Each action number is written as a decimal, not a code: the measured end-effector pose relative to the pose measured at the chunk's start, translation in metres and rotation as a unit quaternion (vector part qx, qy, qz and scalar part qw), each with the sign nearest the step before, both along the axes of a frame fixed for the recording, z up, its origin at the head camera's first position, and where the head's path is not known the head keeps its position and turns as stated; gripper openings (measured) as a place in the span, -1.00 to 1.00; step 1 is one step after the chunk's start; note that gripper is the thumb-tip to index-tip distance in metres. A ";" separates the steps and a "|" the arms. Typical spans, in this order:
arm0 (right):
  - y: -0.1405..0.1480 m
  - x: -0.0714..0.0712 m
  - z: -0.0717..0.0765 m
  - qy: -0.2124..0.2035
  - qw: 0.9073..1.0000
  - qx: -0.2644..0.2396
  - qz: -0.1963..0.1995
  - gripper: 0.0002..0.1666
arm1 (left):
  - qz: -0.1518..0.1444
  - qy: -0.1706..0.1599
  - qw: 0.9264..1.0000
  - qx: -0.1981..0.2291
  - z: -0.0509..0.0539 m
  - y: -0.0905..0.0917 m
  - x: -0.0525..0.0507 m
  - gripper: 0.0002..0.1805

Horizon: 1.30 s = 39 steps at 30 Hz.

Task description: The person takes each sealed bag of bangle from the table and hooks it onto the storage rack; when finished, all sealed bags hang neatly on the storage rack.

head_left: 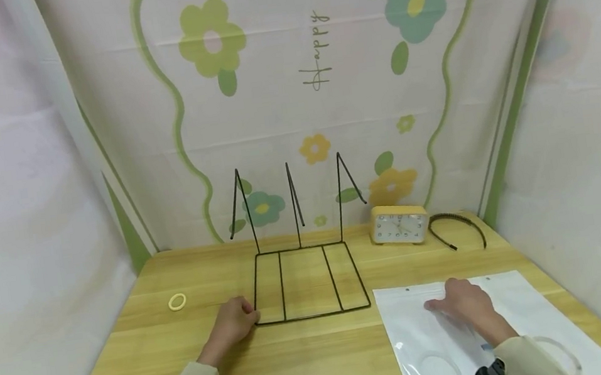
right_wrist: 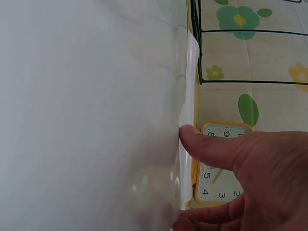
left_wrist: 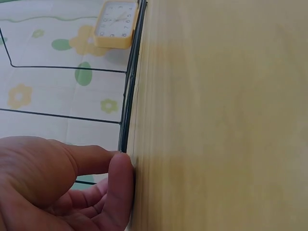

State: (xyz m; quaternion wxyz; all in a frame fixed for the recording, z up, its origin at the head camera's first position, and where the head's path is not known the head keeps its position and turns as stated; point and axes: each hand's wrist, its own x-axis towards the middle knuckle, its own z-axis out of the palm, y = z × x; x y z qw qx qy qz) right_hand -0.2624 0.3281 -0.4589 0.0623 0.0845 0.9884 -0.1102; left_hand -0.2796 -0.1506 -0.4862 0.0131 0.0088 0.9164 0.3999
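In the head view my left hand (head_left: 233, 322) pinches the near left corner of a black wire rack (head_left: 313, 316). The left wrist view has its thumb and index finger meeting at the rack's frame (left_wrist: 131, 103). The rack stands on the wooden table with three bent prongs rising at its back. My right hand (head_left: 466, 304) rests on the far edge of a flat white plastic bag (head_left: 521, 304), its thumb spread from the fingers. In the right wrist view the thumb touches the bag's edge (right_wrist: 188, 106); the fingertips are partly hidden.
Behind the bag stand a yellow alarm clock (head_left: 399, 225) and a dark headband (head_left: 461, 218). A small pale yellow ring (head_left: 177, 302) lies left of the rack on the table (head_left: 323, 362). A floral curtain (head_left: 279, 114) closes off the back; white cloth hangs at both sides.
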 end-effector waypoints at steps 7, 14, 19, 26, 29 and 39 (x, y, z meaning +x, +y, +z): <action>0.015 -0.002 -0.007 0.059 0.994 -0.089 -0.015 -0.50 | 0.007 -0.032 0.999 0.039 0.000 0.000 0.000 -0.88; 0.024 -0.006 -0.009 0.087 0.971 -0.221 0.001 -0.47 | 0.030 -0.054 0.994 0.086 0.003 -0.002 -0.004 -0.95; 0.022 -0.004 -0.005 0.092 0.962 -0.256 -0.006 -0.43 | 0.037 -0.066 0.992 0.100 0.004 -0.003 -0.004 -0.95; 0.016 -0.001 -0.001 0.139 0.955 -0.261 -0.001 -0.51 | 0.040 -0.071 0.990 0.114 0.003 0.000 -0.001 -0.95; 0.009 -0.001 0.004 0.172 0.951 -0.255 0.007 -0.57 | 0.039 -0.068 0.991 0.111 0.003 0.000 -0.001 -0.95; -0.025 0.005 0.036 0.244 0.936 -0.243 0.069 -0.73 | 0.027 -0.058 0.992 0.105 0.001 0.001 0.000 -0.94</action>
